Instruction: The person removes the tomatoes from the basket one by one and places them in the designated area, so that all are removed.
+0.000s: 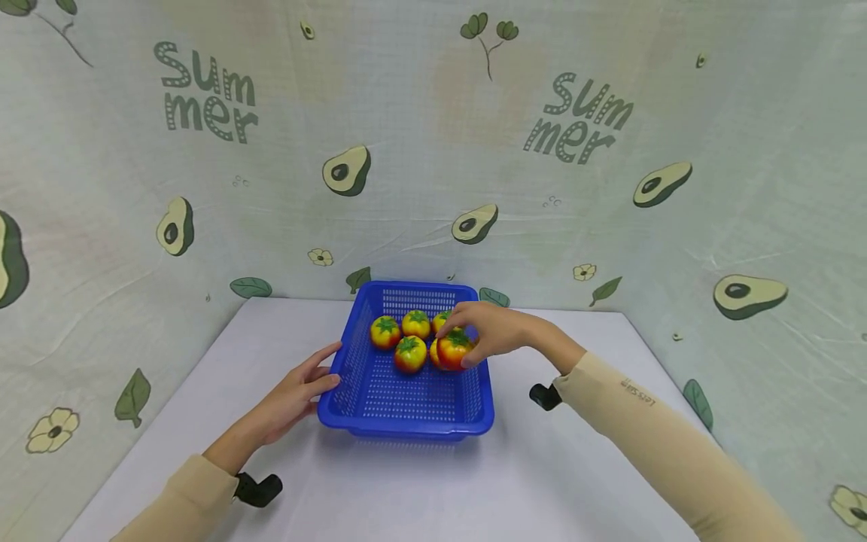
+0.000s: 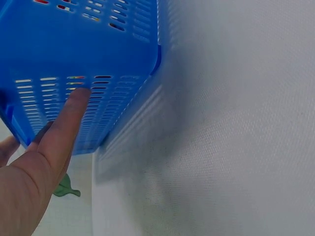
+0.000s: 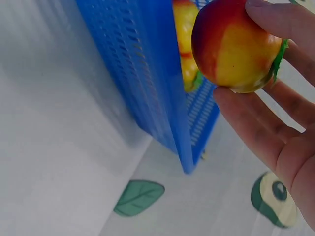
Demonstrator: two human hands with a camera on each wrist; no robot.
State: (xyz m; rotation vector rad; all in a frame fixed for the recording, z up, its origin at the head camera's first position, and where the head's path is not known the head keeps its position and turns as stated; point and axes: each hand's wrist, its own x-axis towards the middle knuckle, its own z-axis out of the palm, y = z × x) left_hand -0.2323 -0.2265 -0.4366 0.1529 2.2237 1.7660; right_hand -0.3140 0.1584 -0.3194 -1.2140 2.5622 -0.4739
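Note:
Above the right side of a blue plastic basket (image 1: 406, 427), my right hand (image 1: 494, 328) holds a red-and-yellow tomato (image 3: 231, 46) between thumb and fingers. Its green leafy top faces the palm in the right wrist view. Several similar tomatoes lie in the back half of the basket, among them one at the left (image 1: 385, 332) and one nearer the front (image 1: 410, 354). Another is partly hidden behind the held one. My left hand (image 1: 291, 399) rests against the basket's left side, fingers extended; in the left wrist view one straight finger (image 2: 69, 123) touches the slotted outer wall.
The basket stands on a white-covered table (image 1: 555, 467). Behind and beside the table hangs a pale cloth (image 1: 406, 98) printed with avocados, leaves and lettering. A black device is strapped at each wrist, the left one (image 1: 260, 491) low over the table.

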